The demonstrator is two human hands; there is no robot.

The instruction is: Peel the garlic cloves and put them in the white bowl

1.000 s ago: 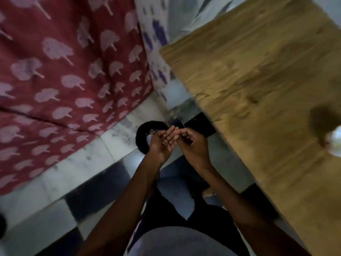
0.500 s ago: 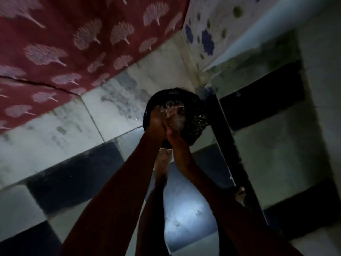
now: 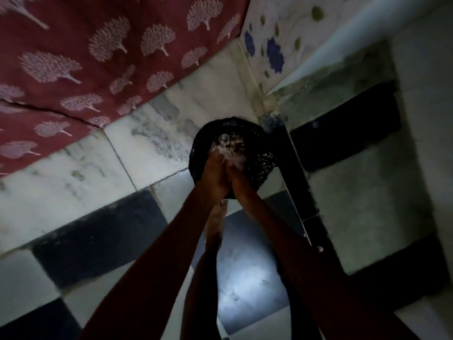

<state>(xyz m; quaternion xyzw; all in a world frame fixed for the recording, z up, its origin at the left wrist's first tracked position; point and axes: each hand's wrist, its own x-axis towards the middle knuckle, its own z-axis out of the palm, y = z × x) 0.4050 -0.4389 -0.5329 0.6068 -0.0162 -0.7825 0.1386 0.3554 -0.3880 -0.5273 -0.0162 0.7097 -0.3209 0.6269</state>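
Black-lined bin [image 3: 262,155] beneath left hand [image 3: 214,174] and right hand [image 3: 241,180], pressed together; grip unreadable in blur. Pale scraps [image 3: 231,154] at fingertips, likely skins being discarded. White bowl, cloves out of view. Next: locate bowl, take unpeeled clove.

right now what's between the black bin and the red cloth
Only bare pale marble floor lies between the black bin and the red cloth. Nothing sits on that stretch in the head view.
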